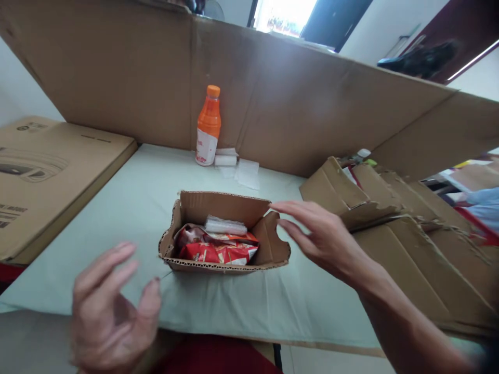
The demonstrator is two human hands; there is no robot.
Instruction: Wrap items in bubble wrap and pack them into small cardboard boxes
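In the middle of the cloth-covered table stands a small open cardboard box (224, 267). Inside it lie a red printed packet (218, 253) and a white bundle (225, 226) that looks like folded tissue or plastic. My right hand (312, 228) is at the box's right end, its thumb and fingers apart near the far right corner; whether the fingertips touch the cardboard I cannot tell. Left of the box and nearer to me, my left hand (117, 306) is raised with fingers spread and holds nothing. It is slightly blurred and apart from the box.
An orange bottle (208, 127) stands upright by the cardboard wall (312, 98) at the back, beside white folded pieces (247, 173). A large flat carton (58, 176) lies at the left. Several open cardboard boxes (409, 265) crowd the right side. Pale green cloth (117, 208) covers the table.
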